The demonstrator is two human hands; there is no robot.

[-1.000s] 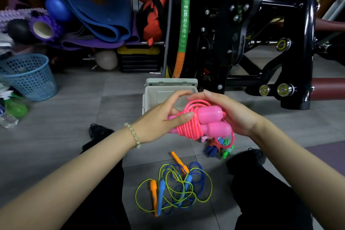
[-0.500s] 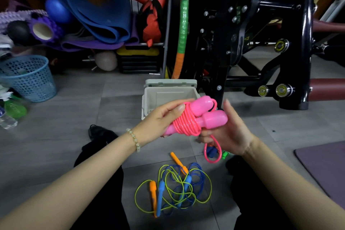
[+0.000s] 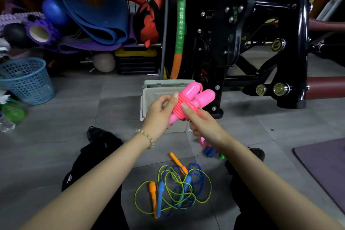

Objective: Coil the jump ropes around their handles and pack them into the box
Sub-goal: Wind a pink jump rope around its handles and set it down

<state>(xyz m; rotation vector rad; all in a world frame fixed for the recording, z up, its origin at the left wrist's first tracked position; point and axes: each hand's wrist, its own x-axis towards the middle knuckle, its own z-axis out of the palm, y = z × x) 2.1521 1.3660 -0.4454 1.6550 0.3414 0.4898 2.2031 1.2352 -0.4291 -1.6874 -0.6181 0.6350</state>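
Head view: left hand (image 3: 159, 115) and right hand (image 3: 202, 127) both grip the pink jump rope (image 3: 188, 101). Its handles slant up-right, with the box (image 3: 149, 97) directly behind.

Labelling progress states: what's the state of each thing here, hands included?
pink rope: coiled round its handles, tail loop hanging loose.
box: open, on the floor behind the hands.
yellow rope: uncoiled, tangled on floor.
blue rope: uncoiled, tangled with it.
left hand: grips pink rope.
right hand: grips pink rope.

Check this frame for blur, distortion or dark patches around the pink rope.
Head view: wide-angle bowing at the edges; pink rope sharp between left hand and right hand; its loose tail below is motion-blurred; black machine loses detail in shadow.
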